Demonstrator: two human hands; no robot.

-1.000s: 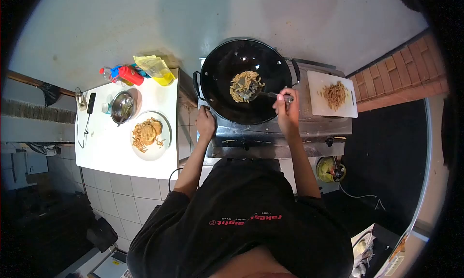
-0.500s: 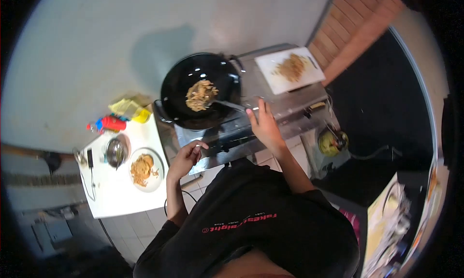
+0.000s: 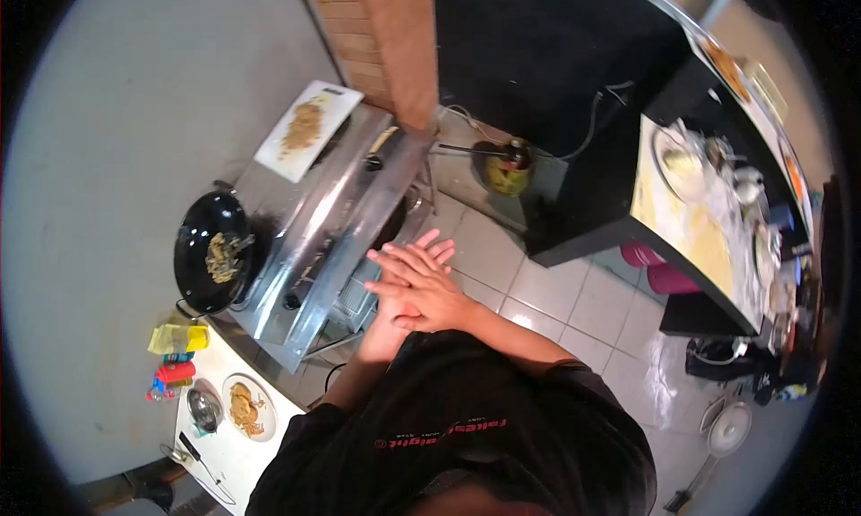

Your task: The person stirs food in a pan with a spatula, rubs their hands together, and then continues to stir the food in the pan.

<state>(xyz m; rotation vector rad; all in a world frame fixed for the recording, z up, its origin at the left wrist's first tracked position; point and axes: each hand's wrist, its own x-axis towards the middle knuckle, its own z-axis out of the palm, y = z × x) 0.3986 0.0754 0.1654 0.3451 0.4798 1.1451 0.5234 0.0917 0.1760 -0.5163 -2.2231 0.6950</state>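
1. Wok (image 3: pixel 199 247) at the left of the frame, beside the stove's bright metal front (image 3: pixel 314 220), well apart from both hands; brown strips (image 3: pixel 221 258) inside.
2. Near the centre, left hand (image 3: pixel 392 311) pressed against right hand (image 3: pixel 435 301), the latter seemingly on top; fingers spread and open, gripping no tool.
3. Best done palm to palm with light, even pressure, reaching between the fingers too, and well clear of hot metal.
4. Worth minding: sleeves and elbows away from the stove edge, and dry hands before touching the board (image 3: pixel 336 112), upper left, or the plate (image 3: pixel 267 399), lower left.
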